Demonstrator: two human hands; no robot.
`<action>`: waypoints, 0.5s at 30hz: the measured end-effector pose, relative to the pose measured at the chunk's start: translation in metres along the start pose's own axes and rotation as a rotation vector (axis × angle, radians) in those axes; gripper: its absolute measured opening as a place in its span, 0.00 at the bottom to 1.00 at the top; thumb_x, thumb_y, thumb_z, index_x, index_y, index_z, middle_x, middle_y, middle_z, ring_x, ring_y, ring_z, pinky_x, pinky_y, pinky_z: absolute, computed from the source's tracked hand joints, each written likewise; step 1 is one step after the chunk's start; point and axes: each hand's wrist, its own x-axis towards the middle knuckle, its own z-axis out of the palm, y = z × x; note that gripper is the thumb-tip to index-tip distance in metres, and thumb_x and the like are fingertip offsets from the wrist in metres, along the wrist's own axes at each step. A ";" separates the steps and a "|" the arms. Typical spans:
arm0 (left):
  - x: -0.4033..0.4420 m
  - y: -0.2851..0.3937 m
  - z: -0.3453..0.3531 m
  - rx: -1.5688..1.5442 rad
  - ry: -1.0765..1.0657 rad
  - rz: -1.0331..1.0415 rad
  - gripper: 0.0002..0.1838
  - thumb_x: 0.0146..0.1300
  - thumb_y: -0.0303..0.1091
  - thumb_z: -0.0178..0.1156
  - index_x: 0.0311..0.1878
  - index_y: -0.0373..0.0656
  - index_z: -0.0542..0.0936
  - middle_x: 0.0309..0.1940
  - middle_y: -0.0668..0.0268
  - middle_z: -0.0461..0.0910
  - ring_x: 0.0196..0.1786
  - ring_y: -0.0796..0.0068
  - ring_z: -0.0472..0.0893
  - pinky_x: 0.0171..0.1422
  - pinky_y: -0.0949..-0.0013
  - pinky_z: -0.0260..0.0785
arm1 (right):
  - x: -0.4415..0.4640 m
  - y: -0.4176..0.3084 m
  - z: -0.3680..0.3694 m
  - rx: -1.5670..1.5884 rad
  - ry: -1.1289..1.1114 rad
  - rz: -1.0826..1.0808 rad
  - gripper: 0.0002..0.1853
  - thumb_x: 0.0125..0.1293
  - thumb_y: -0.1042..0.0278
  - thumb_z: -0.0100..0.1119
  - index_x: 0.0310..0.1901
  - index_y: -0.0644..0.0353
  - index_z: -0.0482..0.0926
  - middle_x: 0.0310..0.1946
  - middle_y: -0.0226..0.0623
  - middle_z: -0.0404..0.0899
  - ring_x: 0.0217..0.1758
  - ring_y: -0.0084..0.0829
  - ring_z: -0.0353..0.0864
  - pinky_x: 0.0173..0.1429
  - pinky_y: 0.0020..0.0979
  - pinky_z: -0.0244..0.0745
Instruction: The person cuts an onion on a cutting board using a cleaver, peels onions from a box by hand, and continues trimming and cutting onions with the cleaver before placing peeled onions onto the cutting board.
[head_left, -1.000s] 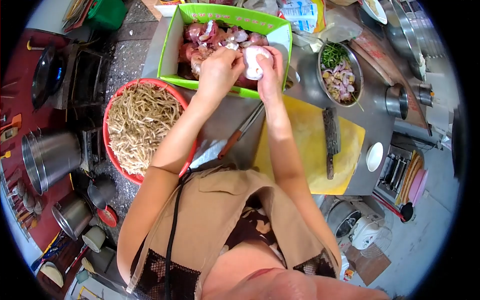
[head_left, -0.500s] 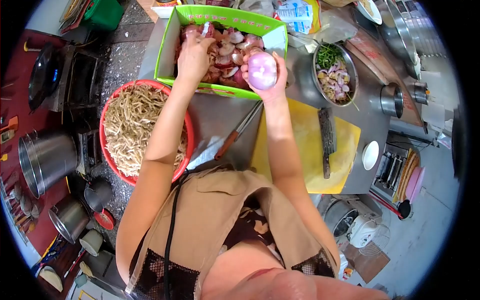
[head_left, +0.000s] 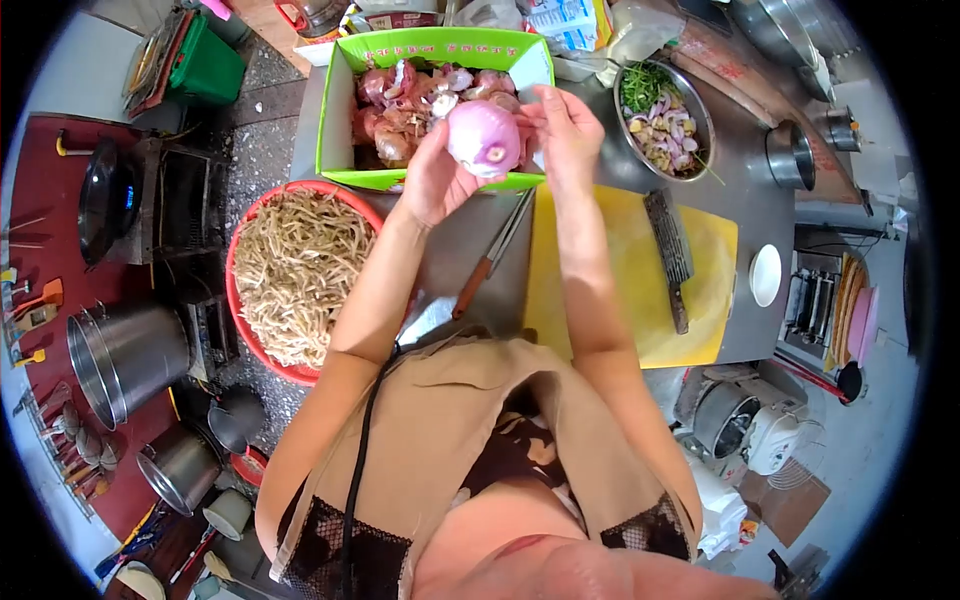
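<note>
A peeled red onion [head_left: 480,140], glossy purple with its cut root end toward me, is held over the near edge of a green-rimmed box [head_left: 440,45]. My left hand [head_left: 438,182] is closed around its left side and underside. At the onion's right edge, my right hand [head_left: 568,130] has curled fingers and the thumb near the index finger; whether a bit of skin is pinched there I cannot make out. Inside the box lie several unpeeled onions and loose dry onion skins [head_left: 395,140].
A yellow cutting board [head_left: 625,270] bears a cleaver [head_left: 668,250]; tongs [head_left: 490,260] lie left of it. A steel bowl [head_left: 708,130] holds herbs and chopped onion. The red basin [head_left: 240,300] of pale strips stands left. A white bowl [head_left: 765,275] sits right.
The onion has passed from my right hand into my left, which has come out of the box. My right hand has shifted right, to the onion's side. The camera view has turned slightly.
</note>
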 end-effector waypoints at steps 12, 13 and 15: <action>-0.027 -0.036 0.052 0.289 0.084 -0.213 0.31 0.74 0.59 0.39 0.64 0.41 0.68 0.53 0.59 0.79 0.45 0.67 0.84 0.46 0.67 0.82 | -0.116 -0.039 -0.030 -0.826 -0.022 -0.459 0.34 0.48 0.60 0.77 0.55 0.66 0.74 0.43 0.41 0.80 0.47 0.31 0.80 0.52 0.33 0.76; -0.029 -0.053 0.051 0.526 0.042 -0.256 0.28 0.74 0.55 0.43 0.61 0.41 0.72 0.49 0.58 0.81 0.42 0.67 0.85 0.43 0.68 0.80 | -0.118 -0.027 -0.052 -0.812 0.053 -0.296 0.31 0.52 0.60 0.75 0.54 0.67 0.74 0.44 0.41 0.81 0.46 0.32 0.81 0.52 0.32 0.77; -0.032 -0.074 0.042 0.763 0.002 -0.287 0.24 0.73 0.52 0.48 0.57 0.40 0.76 0.45 0.57 0.83 0.38 0.68 0.85 0.41 0.68 0.79 | -0.116 -0.011 -0.113 -0.397 0.070 0.109 0.22 0.59 0.61 0.69 0.50 0.67 0.77 0.43 0.39 0.82 0.43 0.28 0.82 0.49 0.29 0.78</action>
